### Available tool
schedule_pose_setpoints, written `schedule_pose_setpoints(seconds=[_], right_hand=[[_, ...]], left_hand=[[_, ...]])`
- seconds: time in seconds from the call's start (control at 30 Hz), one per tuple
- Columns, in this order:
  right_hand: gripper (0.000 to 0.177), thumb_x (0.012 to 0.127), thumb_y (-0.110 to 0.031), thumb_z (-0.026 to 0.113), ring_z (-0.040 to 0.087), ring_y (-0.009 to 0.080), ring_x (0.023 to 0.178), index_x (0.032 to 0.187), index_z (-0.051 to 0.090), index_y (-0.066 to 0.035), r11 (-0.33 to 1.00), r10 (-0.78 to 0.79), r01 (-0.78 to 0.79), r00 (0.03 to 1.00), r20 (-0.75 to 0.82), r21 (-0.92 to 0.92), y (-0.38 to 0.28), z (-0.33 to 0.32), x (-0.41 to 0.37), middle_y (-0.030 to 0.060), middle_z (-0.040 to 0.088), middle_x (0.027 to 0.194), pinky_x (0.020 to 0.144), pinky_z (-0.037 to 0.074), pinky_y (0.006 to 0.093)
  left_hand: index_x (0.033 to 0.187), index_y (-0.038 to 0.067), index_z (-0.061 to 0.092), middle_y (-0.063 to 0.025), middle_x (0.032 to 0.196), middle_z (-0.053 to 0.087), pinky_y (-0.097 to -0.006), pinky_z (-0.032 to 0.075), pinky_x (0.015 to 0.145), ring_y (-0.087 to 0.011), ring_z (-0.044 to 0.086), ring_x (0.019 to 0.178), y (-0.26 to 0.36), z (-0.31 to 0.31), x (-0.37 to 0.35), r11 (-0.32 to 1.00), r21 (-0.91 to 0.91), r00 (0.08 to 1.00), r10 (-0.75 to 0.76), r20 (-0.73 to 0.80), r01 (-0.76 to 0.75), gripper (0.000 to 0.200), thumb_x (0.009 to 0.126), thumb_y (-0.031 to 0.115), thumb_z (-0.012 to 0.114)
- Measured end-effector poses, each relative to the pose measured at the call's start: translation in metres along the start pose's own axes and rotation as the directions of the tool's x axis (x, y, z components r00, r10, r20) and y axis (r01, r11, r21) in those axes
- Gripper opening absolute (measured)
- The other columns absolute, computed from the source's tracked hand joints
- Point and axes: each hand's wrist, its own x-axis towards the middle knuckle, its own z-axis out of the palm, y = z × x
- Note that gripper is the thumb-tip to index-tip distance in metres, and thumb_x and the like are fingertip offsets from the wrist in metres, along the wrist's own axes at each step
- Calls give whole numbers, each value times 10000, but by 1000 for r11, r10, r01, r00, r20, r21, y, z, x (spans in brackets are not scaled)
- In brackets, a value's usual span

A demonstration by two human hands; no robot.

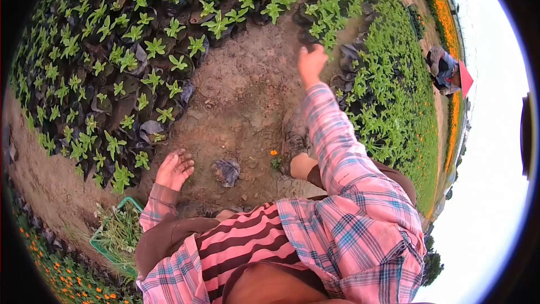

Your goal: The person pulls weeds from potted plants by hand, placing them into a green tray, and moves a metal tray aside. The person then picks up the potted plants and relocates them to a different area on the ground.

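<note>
While the left hand (pixel 175 170) hangs, fingers (pixel 185 164) loose, the right hand (pixel 312 66) reaches near seedlings (pixel 331 11). I cannot tell its grip.

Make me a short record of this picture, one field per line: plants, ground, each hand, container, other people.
Plants: green seedlings on both sides
Ground: bare soil, with a dark bag and an orange flower
Left hand: open near the dark bag, nothing seen in it
Right hand: stretched forward near seedlings; grip unclear
Container: green basket holding loose greenery
Other people: one person, red hat, far right
</note>
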Motion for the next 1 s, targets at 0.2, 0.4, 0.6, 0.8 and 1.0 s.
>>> schedule_pose_setpoints(seconds=[0.2,0.4,0.6,0.8,1.0], right_hand=[[215,726,-155,654,622,425,808,854,591,5,978,174,-137,950,261,-155,65,29,51,244,645,829,740,485,503],[198,758,-147,634,630,408,759,830,554,20,986,-68,110,953,295,-126,63,4,37,236,633,776,682,496,480],[138,826,-39,635,637,166,511,844,510,16,959,56,-239,690,722,153,-29,-58,-13,111,598,676,418,525,290],[173,733,-19,560,595,343,848,904,548,-43,540,-819,624,235,523,565,-115,-48,-44,153,590,906,724,501,399],[211,760,-53,534,581,319,883,970,546,-76,298,-889,738,-15,457,605,-118,-18,-59,114,556,928,723,504,402]], left_hand=[[1191,53,490,-118,1062,597,-381,504,782,-242,599,942,0,-3,3,998,64,1000,-7,-18,9,296,930,187,530],[1219,38,440,-101,1062,565,-341,509,741,-202,599,889,-4,-15,21,925,378,991,23,-134,29,342,923,173,545],[1230,26,431,-82,1043,544,-305,503,738,-166,581,887,-10,-30,28,707,706,984,107,-140,24,370,919,185,553],[1224,-7,455,-122,1027,559,-315,486,739,-174,589,836,-9,-16,25,222,972,978,206,25,-72,487,869,282,620],[1105,13,525,-103,912,559,-310,471,711,-169,561,786,-10,-39,13,161,979,931,360,59,-124,377,830,237,656]])
